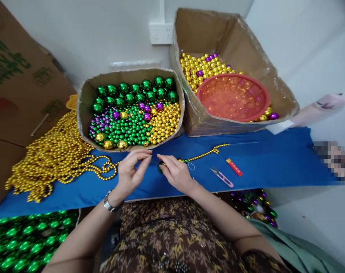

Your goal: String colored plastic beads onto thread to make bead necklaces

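My left hand (133, 169) is over the blue cloth, its thumb and fingers pinched around what looks like a thin thread (154, 162). The thread runs across the small gap towards my right hand (176, 172). The fingers of that hand are closed over a shiny dark green bead (160, 168), which they partly cover. From under my right hand, a string of small gold beads (204, 154) trails to the right and ends in a bare length of thread. A loop of pale thread (191, 166) lies beside that hand.
A cardboard box of green, gold and purple beads (126, 125) stands behind my hands. Further right, a bigger box holds gold beads and a red basket (232, 100). Gold bead strands (55, 155) heap up at left. Thread snips (222, 177) and a red packet (234, 167) lie at right.
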{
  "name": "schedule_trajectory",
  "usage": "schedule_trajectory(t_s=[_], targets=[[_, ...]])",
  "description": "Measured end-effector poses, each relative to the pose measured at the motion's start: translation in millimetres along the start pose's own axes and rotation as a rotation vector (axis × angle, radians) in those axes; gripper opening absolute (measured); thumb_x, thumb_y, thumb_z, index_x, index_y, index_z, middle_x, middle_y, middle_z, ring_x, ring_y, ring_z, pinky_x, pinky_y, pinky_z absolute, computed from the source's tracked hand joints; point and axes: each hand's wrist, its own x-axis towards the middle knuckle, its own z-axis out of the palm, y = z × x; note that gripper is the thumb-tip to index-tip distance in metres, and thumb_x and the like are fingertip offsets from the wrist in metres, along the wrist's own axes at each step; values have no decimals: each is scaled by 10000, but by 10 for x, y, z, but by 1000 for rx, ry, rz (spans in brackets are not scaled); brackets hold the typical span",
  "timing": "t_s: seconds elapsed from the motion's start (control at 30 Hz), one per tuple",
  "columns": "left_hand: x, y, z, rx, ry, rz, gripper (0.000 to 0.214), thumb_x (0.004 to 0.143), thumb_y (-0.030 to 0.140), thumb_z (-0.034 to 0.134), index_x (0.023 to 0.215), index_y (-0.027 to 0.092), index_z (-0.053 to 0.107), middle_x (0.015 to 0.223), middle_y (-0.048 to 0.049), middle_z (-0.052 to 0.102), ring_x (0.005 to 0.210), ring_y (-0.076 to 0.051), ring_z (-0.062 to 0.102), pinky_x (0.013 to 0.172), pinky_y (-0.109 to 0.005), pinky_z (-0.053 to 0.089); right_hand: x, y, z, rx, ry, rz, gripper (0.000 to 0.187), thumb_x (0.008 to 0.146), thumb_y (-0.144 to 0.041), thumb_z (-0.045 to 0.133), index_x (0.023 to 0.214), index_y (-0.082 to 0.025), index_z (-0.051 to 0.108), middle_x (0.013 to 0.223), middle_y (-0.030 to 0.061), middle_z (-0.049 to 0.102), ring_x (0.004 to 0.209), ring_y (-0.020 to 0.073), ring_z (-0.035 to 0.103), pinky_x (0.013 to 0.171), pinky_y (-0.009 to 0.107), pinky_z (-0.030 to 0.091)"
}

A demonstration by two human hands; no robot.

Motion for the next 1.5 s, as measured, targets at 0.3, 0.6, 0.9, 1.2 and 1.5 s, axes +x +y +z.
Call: schedule_trajectory(t_s=[0.3, 0.6, 0.9, 1.2, 1.5], targets=[[-116, -133, 145, -150, -41, -207, 200, 877, 205, 591, 1076, 191, 608, 1062, -81, 671, 954, -173, 652, 788, -287, 551, 74, 102, -35, 135, -8, -7, 248, 997, -258, 387, 1038, -191, 622, 848, 46, 699, 708, 128, 656, 692, 229, 519], [681, -426, -101, 271, -103, -83, 161, 878, 223, 538, 979, 166, 650, 920, -54, 712, 797, -157, 660, 706, -270, 526, 88, 46, -103, 207, 22, 99, 255, 998, -294, 371, 1025, -196, 605, 668, -6, 643, 553, 103, 616, 562, 188, 483], [1035, -844, -231, 717, -195, -20, 198, 877, 212, 514, 1004, 148, 652, 959, -109, 689, 897, -247, 618, 817, -396, 489, 107, 124, -144, 180, 58, 80, 229, 987, -291, 400, 1001, -207, 613, 871, 32, 710, 738, 137, 684, 700, 207, 523], [1443, -1376, -338, 898, -248, -4, 252, 847, 270, 569, 1026, 114, 653, 957, -156, 663, 928, -274, 556, 914, -429, 406, 121, 125, -106, 165, 77, 37, 210, 989, -268, 399, 1004, -219, 602, 921, 32, 721, 819, 152, 696, 735, 231, 525], [1435, -1073, 265, 844, -479, -23, 226, 845, 285, 602, 1002, 133, 664, 924, -134, 646, 965, -272, 570, 888, -409, 424, 141, 108, -108, 140, 96, 23, 209, 988, -256, 404, 998, -210, 607, 919, 30, 722, 810, 147, 694, 725, 228, 518]])
